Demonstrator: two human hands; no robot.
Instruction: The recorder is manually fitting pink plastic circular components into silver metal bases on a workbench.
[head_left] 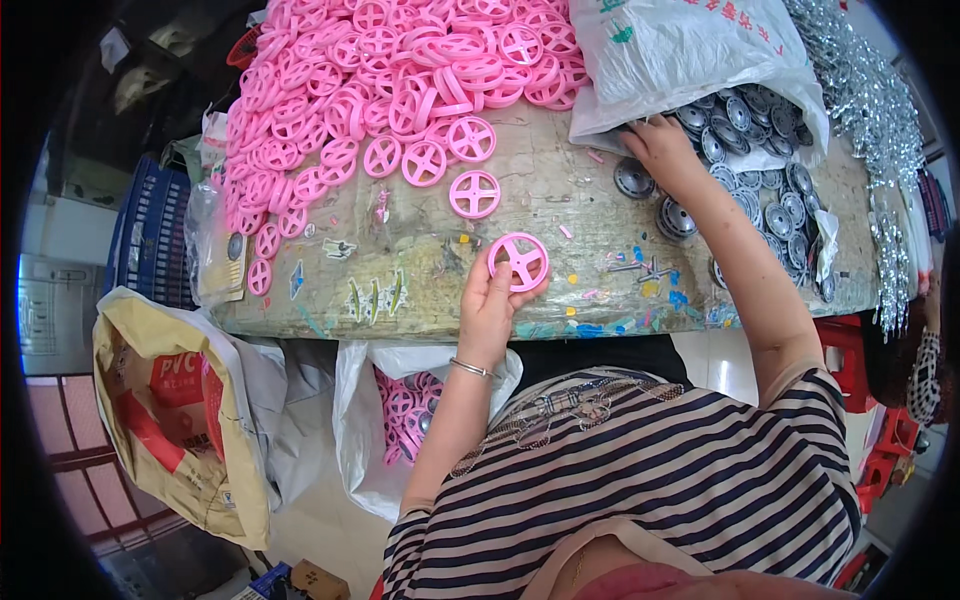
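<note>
Taking twelve o'clock as straight ahead from its middle, the worktop (370, 225) carries everything you handle. The heap of pink wheels (485, 68) fills the ten-to-twelve stretch, probably banked there to stay within your left-side reach. Between one and two, a white sack (690, 60) lies on its side, its mouth facing you, which seems to let the dark discs (780, 220) spread out toward three o'clock.

Your hands are well apart. The right hand (660, 150), at about two, reaches to the sack's lower edge; its fingertips are partly hidden, so you cannot tell whether it grips anything. The left hand (486, 315) is clamped on one pink wheel (519, 261) at six o'clock, over the near edge. It pinches only the rim, at the wheel's own seven-to-eight position, likely to leave hub and spokes uncovered. A loose dark disc (634, 177) lies just below your right fingers.
</note>
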